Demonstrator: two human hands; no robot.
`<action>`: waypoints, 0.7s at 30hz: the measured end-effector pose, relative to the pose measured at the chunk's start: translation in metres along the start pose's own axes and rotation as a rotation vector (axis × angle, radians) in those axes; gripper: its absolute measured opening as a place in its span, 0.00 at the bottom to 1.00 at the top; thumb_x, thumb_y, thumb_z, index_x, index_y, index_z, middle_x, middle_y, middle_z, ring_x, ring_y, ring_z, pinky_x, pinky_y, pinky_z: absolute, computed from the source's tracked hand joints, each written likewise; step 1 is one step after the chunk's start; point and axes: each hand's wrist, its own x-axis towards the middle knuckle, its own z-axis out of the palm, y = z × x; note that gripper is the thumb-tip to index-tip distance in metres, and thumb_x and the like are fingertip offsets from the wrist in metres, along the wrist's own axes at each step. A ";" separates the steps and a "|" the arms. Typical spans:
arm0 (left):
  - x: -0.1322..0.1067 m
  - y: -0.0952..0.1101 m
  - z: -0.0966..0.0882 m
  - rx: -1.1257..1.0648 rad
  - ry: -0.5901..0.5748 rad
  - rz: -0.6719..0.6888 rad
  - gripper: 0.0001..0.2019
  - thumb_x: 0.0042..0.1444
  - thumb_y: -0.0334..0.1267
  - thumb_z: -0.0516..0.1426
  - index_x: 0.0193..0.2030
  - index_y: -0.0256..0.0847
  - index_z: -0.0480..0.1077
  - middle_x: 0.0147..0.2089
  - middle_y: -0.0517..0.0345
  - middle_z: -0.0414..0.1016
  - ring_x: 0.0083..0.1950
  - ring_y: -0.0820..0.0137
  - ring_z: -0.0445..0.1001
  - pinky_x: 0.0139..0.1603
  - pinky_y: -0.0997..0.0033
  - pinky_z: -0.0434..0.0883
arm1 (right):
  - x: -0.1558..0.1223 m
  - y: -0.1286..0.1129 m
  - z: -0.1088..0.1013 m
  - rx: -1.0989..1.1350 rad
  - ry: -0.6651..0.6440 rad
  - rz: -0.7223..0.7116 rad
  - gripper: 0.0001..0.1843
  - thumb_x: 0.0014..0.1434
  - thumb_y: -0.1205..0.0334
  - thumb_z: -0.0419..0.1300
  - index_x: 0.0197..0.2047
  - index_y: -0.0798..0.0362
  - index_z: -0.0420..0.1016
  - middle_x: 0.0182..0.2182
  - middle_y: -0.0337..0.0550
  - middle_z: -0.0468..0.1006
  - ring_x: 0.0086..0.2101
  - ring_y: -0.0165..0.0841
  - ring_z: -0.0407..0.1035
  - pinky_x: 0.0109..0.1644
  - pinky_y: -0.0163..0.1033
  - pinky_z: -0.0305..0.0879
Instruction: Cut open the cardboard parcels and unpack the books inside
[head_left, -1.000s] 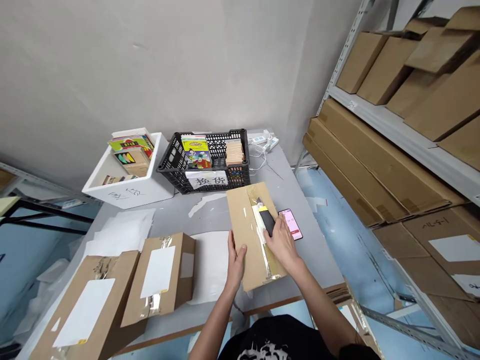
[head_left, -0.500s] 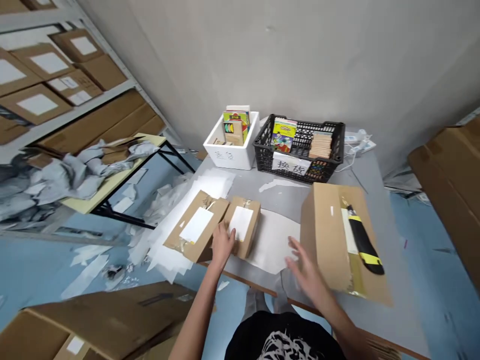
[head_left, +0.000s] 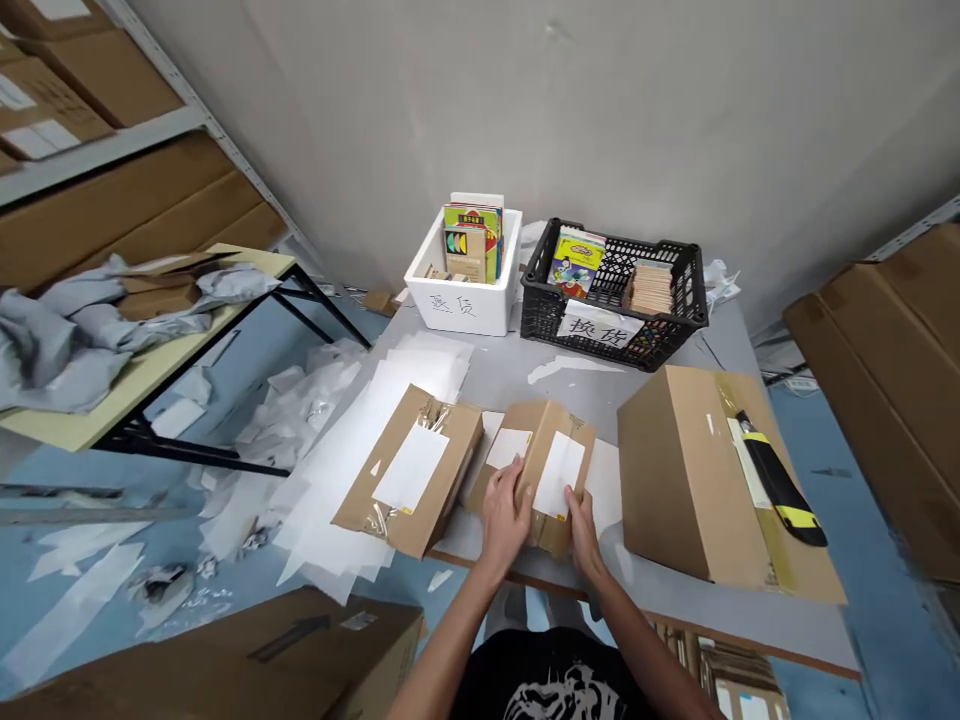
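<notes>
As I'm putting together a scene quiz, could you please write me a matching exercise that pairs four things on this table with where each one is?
Things:
1. knife
2. small box
3. black crate
4. white bin

Places:
A. gripped between the left hand and right hand
B. at the back of the table, right of its neighbour
C. lying on top of the big box
D. at the back of the table, left of its neighbour

Pairs: 1-C, 2-A, 3-B, 4-D
</notes>
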 end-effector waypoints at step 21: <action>0.000 -0.018 -0.010 -0.448 0.204 0.236 0.45 0.45 0.73 0.48 0.62 0.43 0.55 0.61 0.41 0.60 0.65 0.46 0.57 0.64 0.43 0.56 | -0.050 -0.070 -0.019 0.098 0.203 -0.453 0.41 0.57 0.33 0.39 0.64 0.52 0.55 0.56 0.54 0.67 0.55 0.45 0.63 0.55 0.51 0.63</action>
